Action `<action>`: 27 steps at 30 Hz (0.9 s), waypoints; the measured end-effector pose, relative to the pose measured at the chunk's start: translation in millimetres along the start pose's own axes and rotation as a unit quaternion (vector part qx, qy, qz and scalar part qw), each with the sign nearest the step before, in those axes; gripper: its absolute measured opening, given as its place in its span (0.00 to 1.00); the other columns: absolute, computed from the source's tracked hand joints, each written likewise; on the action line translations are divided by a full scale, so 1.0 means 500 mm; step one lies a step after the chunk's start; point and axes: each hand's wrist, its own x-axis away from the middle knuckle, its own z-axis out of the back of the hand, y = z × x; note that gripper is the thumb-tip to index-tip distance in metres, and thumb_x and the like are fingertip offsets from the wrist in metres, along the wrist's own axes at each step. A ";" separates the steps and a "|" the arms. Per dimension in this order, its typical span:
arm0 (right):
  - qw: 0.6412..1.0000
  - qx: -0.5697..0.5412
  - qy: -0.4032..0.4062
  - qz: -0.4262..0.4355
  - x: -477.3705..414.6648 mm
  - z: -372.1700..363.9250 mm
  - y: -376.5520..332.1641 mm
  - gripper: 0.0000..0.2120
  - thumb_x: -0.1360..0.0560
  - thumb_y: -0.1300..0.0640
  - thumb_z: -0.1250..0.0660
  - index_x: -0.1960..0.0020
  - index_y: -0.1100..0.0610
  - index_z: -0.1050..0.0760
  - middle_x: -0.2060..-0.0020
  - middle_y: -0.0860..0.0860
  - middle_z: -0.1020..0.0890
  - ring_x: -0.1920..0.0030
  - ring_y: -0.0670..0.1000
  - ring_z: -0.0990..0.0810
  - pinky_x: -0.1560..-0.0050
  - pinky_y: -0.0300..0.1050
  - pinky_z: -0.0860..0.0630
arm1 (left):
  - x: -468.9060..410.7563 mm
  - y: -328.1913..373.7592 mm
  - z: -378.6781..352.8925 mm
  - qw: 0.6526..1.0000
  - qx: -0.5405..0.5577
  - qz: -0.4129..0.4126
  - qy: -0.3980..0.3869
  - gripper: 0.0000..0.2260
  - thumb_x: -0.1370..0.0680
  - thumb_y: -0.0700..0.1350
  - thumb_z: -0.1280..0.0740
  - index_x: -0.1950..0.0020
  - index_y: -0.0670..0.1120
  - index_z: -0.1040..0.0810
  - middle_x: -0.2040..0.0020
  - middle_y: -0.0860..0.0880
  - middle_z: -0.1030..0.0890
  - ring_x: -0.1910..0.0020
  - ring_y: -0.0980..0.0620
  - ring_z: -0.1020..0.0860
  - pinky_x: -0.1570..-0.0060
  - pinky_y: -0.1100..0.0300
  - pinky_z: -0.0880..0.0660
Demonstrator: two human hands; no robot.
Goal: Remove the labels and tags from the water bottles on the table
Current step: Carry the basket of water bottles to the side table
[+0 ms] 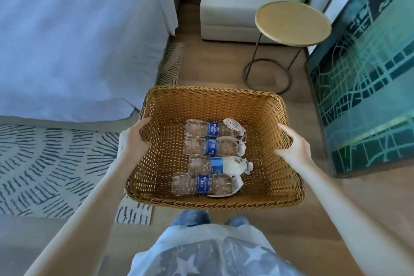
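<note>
I carry a brown wicker basket [201, 101] in front of me above the floor. My left hand [132, 139] grips its left rim, thumb over the edge. My right hand [293, 145] holds the right rim, thumb and forefinger showing above it. Several clear water bottles lie on their sides in the basket, caps pointing right, each with a blue label. The farthest bottle [212, 129] has a white paper tag [231, 123] at its neck. The nearest bottle [203, 184] lies by the front wall, a white tag under its neck.
A bed with white sheets [78, 36] fills the left. A round gold side table [293, 22] stands ahead on the right, in front of a white sofa [233, 2]. A teal patterned panel [367, 87] stands at the right. A patterned rug [44, 163] lies on the wooden floor.
</note>
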 end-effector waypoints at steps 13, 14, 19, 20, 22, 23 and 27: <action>1.000 0.004 0.027 0.005 -0.459 -0.032 -0.168 0.40 0.32 0.70 0.22 0.26 0.45 0.29 0.28 0.46 0.26 0.32 0.40 0.33 0.30 0.38 0.39 | -0.489 0.135 0.016 0.999 0.037 0.022 -0.007 0.35 0.31 0.33 0.28 0.27 0.58 0.28 0.35 0.48 0.19 0.49 0.48 0.17 0.50 0.54 0.18; 1.000 0.007 0.027 0.009 -0.499 -0.031 -0.173 0.40 0.32 0.70 0.22 0.26 0.46 0.29 0.28 0.46 0.26 0.31 0.41 0.32 0.30 0.39 0.39 | -0.527 0.148 0.009 0.999 0.038 0.019 -0.008 0.35 0.31 0.34 0.27 0.27 0.58 0.28 0.35 0.48 0.19 0.47 0.48 0.17 0.48 0.56 0.19; 1.000 -0.004 0.012 0.025 -0.724 -0.032 -0.198 0.40 0.32 0.70 0.22 0.26 0.46 0.29 0.28 0.45 0.26 0.34 0.45 0.24 0.30 0.47 0.29 | -0.722 0.224 -0.030 0.999 0.032 0.008 -0.003 0.34 0.30 0.35 0.27 0.27 0.55 0.28 0.34 0.47 0.20 0.41 0.47 0.19 0.41 0.58 0.24; 1.000 -0.004 0.010 0.026 -0.769 -0.031 -0.205 0.40 0.32 0.71 0.22 0.26 0.46 0.29 0.29 0.45 0.26 0.41 0.39 0.22 0.32 0.43 0.27 | -0.759 0.243 -0.037 0.999 0.032 0.011 0.000 0.34 0.30 0.35 0.27 0.27 0.55 0.27 0.35 0.47 0.20 0.41 0.47 0.19 0.41 0.58 0.24; 1.000 -0.004 0.009 0.024 -0.855 -0.026 -0.217 0.40 0.32 0.71 0.22 0.26 0.46 0.28 0.29 0.46 0.26 0.52 0.30 0.22 0.45 0.24 0.27 | -0.833 0.281 -0.047 0.999 0.040 0.018 0.001 0.34 0.30 0.33 0.27 0.27 0.55 0.27 0.36 0.47 0.19 0.42 0.48 0.19 0.41 0.60 0.25; 1.000 -0.002 0.011 0.024 -0.897 -0.023 -0.225 0.40 0.32 0.71 0.23 0.26 0.47 0.28 0.28 0.48 0.26 0.50 0.30 0.22 0.49 0.18 0.31 | -0.871 0.300 -0.050 0.999 0.042 0.019 0.003 0.34 0.31 0.33 0.28 0.27 0.55 0.26 0.36 0.47 0.19 0.42 0.48 0.19 0.41 0.60 0.25; 1.000 -0.007 0.015 0.025 -1.048 0.002 -0.272 0.39 0.31 0.71 0.23 0.26 0.47 0.28 0.27 0.50 0.26 0.39 0.42 0.24 0.46 0.18 0.32 | -1.009 0.368 -0.057 0.999 0.041 0.008 0.012 0.35 0.32 0.33 0.28 0.27 0.55 0.26 0.36 0.47 0.19 0.40 0.48 0.20 0.39 0.60 0.28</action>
